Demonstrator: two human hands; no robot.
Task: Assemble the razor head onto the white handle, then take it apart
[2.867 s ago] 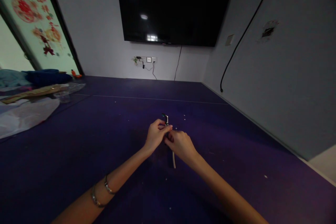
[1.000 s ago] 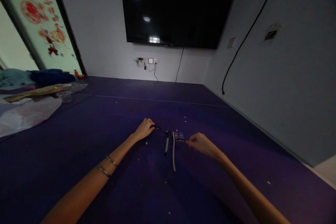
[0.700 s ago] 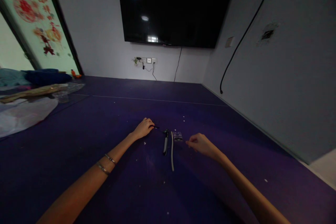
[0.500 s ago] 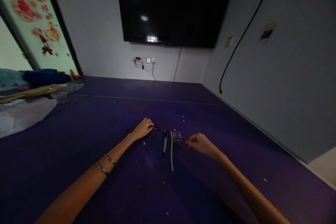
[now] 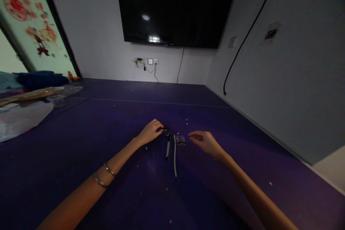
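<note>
My left hand [image 5: 151, 132] is closed in a pinch on a small, thin dark piece [image 5: 166, 129]. Its kind is too small to make out. Just below that piece lies a black and grey razor [image 5: 168, 150], its head pointing away from me. Alongside the razor is a pale, slightly bent cord-like strip [image 5: 175, 158]. A small square patterned piece [image 5: 180, 140] touches or nearly touches the strip's far end. To the right of this square, my right hand [image 5: 206, 143] hovers with thumb and fingers apart and nothing visible between them.
The purple surface [image 5: 121, 179] carries scattered white specks. At the far left lie a white plastic bag [image 5: 24, 118] and blue cloth [image 5: 40, 79]. A television [image 5: 175, 7] hangs on the far wall, and a black cable [image 5: 242, 43] runs down the right wall.
My left hand has shifted right with the dark piece, above the razor's head. The fingers of my right hand have spread from a pinch, and the hand has risen slightly. The view has turned slightly.
</note>
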